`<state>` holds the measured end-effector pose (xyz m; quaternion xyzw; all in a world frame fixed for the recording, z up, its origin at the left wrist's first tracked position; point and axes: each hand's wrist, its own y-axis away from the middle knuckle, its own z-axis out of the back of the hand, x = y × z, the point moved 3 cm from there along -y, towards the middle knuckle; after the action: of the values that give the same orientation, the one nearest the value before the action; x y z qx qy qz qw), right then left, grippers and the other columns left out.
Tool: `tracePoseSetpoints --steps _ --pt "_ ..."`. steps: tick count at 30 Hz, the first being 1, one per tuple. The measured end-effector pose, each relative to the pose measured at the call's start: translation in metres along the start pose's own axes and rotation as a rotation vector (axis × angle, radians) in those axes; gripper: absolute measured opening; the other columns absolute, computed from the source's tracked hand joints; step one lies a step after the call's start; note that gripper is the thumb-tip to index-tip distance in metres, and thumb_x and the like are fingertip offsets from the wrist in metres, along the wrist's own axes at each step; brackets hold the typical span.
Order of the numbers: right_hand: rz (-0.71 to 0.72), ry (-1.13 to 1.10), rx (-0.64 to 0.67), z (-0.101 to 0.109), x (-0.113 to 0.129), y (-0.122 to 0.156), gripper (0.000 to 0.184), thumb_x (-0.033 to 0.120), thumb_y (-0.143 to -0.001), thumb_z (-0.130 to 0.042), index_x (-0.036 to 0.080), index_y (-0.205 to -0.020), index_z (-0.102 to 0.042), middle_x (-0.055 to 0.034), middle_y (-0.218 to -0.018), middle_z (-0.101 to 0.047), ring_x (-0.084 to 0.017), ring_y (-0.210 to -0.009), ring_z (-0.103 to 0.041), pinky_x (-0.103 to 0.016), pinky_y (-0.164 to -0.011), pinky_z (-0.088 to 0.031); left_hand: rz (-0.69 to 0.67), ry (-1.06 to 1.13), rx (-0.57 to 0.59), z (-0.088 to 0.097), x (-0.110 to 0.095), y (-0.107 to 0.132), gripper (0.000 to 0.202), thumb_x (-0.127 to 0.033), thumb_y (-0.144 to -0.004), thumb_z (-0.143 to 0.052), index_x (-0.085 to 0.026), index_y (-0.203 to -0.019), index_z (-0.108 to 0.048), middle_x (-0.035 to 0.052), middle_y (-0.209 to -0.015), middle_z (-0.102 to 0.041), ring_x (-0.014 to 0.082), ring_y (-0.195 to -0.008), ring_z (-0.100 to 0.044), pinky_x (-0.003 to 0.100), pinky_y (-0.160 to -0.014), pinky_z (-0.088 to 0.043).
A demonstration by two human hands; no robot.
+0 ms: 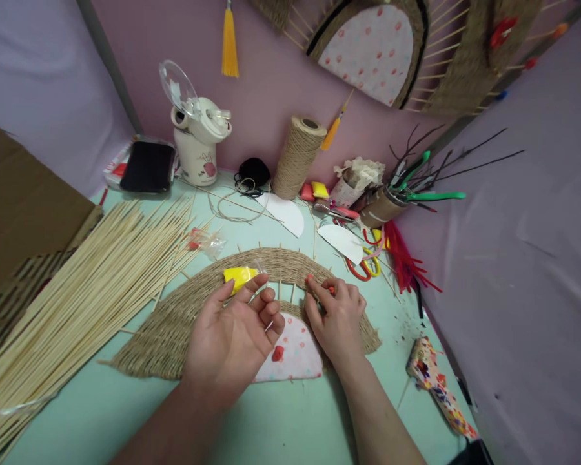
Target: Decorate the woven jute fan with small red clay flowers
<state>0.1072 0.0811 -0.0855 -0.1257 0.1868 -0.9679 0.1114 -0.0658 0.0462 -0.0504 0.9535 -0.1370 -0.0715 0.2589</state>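
The right hand [336, 316] rests on the far right part of the woven mat [169, 329], its fingers [319, 294] pinched together on a small red bit [310, 279] right where a thin stick pokes out of the weave. The left hand [232, 336] lies palm up over the middle of the mat, fingers loosely curled and apart, gripping nothing that can be made out; its fingertips lie just beside a yellow packet [239, 276]. A second red lump [277, 353] sits on the dotted fabric half-circle [300, 361] at the mat's near edge, between the two hands.

The pinch looks best kept light and square to the stick, as I judge it, so the soft red bit keeps its shape and the stick does not bend. The mat would want steadying close to that spot.

The right hand's fingers cover most of the red bit, so its shape, and whether it touches the stick, cannot be told. Something clear lies by the yellow packet, too faint to name. Loose skewers [91, 278] run off the left edge of the table [281, 420].
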Motion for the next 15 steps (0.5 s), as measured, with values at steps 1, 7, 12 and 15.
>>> tracePoseSetpoints --steps 1,7,12,15 --pt "0.000 -0.001 0.000 -0.0005 0.0003 0.0000 0.025 0.030 -0.089 -0.059 0.028 -0.111 -0.071 -0.0053 -0.097 -0.061 -0.023 -0.093 -0.047 -0.040 -0.084 -0.030 0.001 0.001 -0.003 0.0000 0.0000 0.0001 0.024 -0.030 -0.088 -0.048 -0.012 -0.098 -0.061 0.0054 -0.079 -0.055 0.0131 -0.065 -0.056 0.025 -0.059 -0.053" --pt "-0.008 -0.009 0.009 -0.0044 0.0009 -0.0004 0.026 0.029 -0.088 -0.061 0.028 -0.112 -0.071 -0.0057 -0.098 -0.060 -0.024 -0.094 -0.047 -0.040 -0.083 -0.030 -0.002 -0.002 -0.015 0.0009 0.0001 0.0002 0.024 -0.029 -0.088 -0.048 -0.012 -0.097 -0.062 0.0052 -0.079 -0.055 0.0131 -0.065 -0.056 0.025 -0.059 -0.053" --pt "-0.014 -0.003 0.020 -0.0057 0.0007 -0.0016 0.025 0.030 -0.089 -0.061 0.028 -0.111 -0.071 -0.0060 -0.099 -0.060 -0.024 -0.094 -0.046 -0.040 -0.083 -0.029 0.000 0.004 -0.015 0.0008 0.0002 0.0005 0.024 -0.030 -0.087 -0.049 -0.012 -0.096 -0.062 0.0053 -0.078 -0.055 0.0130 -0.064 -0.055 0.025 -0.059 -0.053" --pt "-0.017 0.003 0.034 -0.0057 0.0010 -0.0026 0.025 0.032 -0.089 -0.061 0.029 -0.111 -0.071 -0.0062 -0.098 -0.060 -0.024 -0.094 -0.046 -0.040 -0.082 -0.029 0.005 0.002 -0.011 0.0002 0.0005 0.0005 0.024 -0.030 -0.087 -0.049 -0.012 -0.097 -0.062 0.0054 -0.078 -0.055 0.0130 -0.065 -0.056 0.025 -0.059 -0.053"
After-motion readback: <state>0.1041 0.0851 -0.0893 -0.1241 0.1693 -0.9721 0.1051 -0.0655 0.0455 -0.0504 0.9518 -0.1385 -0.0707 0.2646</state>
